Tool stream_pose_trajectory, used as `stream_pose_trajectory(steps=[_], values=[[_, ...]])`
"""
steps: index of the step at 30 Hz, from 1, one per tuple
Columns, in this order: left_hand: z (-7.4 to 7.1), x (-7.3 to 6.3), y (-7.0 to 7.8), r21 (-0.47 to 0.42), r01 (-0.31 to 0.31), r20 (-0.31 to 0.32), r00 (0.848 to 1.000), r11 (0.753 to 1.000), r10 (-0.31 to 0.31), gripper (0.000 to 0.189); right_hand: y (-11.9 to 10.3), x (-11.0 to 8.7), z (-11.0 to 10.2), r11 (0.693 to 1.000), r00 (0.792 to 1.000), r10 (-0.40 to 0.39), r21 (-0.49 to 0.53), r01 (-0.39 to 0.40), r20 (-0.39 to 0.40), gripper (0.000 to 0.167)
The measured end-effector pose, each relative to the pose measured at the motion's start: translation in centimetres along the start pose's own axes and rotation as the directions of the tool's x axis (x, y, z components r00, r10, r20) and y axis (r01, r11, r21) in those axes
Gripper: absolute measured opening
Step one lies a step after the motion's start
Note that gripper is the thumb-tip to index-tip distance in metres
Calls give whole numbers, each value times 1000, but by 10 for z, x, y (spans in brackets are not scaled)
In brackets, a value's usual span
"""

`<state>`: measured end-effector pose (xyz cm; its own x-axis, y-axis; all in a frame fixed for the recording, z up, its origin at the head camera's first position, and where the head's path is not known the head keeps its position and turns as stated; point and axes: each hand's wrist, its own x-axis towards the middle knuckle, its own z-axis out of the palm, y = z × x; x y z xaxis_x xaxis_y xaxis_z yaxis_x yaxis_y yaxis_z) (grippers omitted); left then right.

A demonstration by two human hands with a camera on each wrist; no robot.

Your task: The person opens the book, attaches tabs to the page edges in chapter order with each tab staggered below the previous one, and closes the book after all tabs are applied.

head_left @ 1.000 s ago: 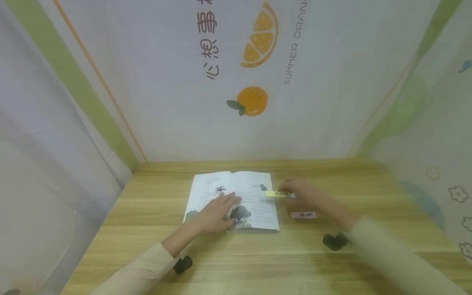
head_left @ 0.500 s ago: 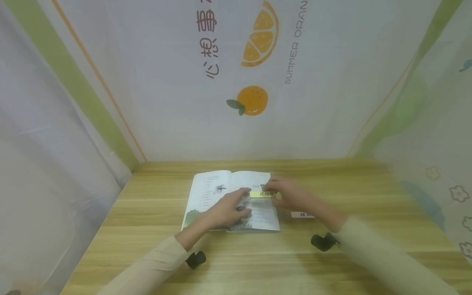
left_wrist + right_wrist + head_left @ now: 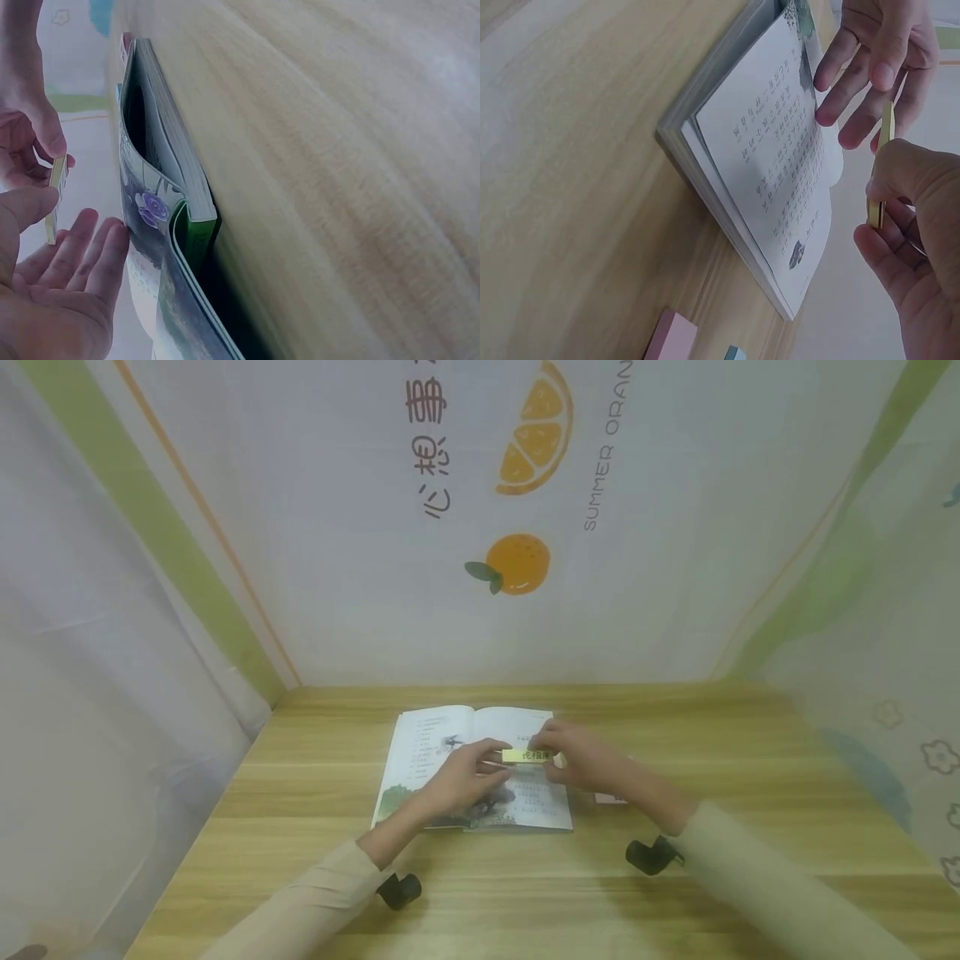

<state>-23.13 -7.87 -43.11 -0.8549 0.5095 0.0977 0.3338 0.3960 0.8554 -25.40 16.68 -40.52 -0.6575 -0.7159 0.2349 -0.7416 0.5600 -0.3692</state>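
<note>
My right hand [image 3: 592,764] pinches a narrow yellow sticky-note pad [image 3: 517,757] with handwritten characters, holding it above the right page of an open book [image 3: 510,722]. In the right wrist view, thumb and fingers press the pad [image 3: 875,214] from either side. My left hand [image 3: 461,781] hovers over the book at the pad's left end, fingers spread and thumb apart. The left wrist view shows the left thumb [image 3: 31,206] overlapping the pad, with the other fingers extended below. Pages of the book [image 3: 154,135] bulge up a little near its edge.
A pink sticky-note pad [image 3: 609,798] lies right of the book, partly behind my right forearm; the right wrist view shows it [image 3: 671,337] beside a small blue pad [image 3: 735,353]. A printed curtain [image 3: 675,568] hangs behind the wooden table [image 3: 525,902].
The right hand has carried the yellow sticky-note pad leftward from the book's right edge to over the page. The left hand has lifted off the pages and moved right towards it.
</note>
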Motion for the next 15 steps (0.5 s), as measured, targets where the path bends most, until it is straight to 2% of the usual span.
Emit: stream_pose_trajectory(steps=[9,15], values=[[3,-1,2,1,-15,-41,999,1000,16,29,-4,-2,3,1000,1000,14,4,-14,9,28],[4,-1,1,-19,-10,-32,999,1000,9,26,-4,-3,4,999,999,29,12,-29,28,28]])
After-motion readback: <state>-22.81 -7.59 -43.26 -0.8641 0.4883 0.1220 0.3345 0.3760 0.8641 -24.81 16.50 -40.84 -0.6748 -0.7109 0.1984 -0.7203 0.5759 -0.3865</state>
